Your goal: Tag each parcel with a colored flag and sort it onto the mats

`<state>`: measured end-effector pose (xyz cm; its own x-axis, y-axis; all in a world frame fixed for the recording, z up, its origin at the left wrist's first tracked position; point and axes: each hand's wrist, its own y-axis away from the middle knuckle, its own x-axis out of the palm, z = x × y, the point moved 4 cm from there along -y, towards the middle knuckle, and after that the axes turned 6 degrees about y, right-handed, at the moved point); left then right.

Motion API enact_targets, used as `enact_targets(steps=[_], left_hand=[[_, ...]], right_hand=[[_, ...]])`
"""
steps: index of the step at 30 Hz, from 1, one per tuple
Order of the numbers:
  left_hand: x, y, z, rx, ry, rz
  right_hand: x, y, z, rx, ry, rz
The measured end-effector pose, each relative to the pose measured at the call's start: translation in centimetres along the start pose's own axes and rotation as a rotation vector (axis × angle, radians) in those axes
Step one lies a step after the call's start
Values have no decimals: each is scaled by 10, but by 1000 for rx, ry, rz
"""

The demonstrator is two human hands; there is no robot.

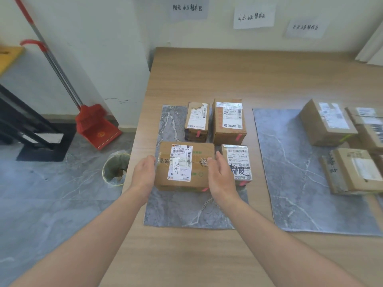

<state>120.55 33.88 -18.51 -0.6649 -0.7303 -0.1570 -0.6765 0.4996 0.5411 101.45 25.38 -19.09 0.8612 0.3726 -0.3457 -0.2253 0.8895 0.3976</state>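
Left mat [186,212], at the left edge of the tabletop [207,259]: four cardboard parcels in two rows.

The near-left parcel [184,164] is held between both hands. The left hand [145,172] presses flat against its left side, and the right hand [220,177] presses against its right side. On both hands the fingers are nearly straight and laid along the cardboard, with a thumb tip at the top edge. Neither hand wraps round the box. Whether the box bears fully on the mat cannot be told.

A pink flag [205,189] shows at this parcel's near right corner.

The near-right parcel [238,162] stands just beside the right hand. The rear-left parcel [196,121] and rear-right parcel [229,121] stand behind, apart from each other. Each carries a pink tag low on its near face.

Right mat [290,172]: several more parcels crowd its right side. The rear one [327,123] carries a yellow-green flag [345,138].

Wall behind the table: three handwritten paper signs [253,16].

Floor, left of the table: a red dustpan [97,129] and a lined bin [116,168].
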Motion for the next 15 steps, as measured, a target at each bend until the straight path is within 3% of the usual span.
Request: enact_targets(steps=[4, 15], left_hand=[[10, 23, -23, 72, -32, 29], [74, 136, -74, 216, 34, 102]], right_hand=[[-24, 24, 37, 20, -99, 20], [-124, 56, 67, -194, -126, 106]])
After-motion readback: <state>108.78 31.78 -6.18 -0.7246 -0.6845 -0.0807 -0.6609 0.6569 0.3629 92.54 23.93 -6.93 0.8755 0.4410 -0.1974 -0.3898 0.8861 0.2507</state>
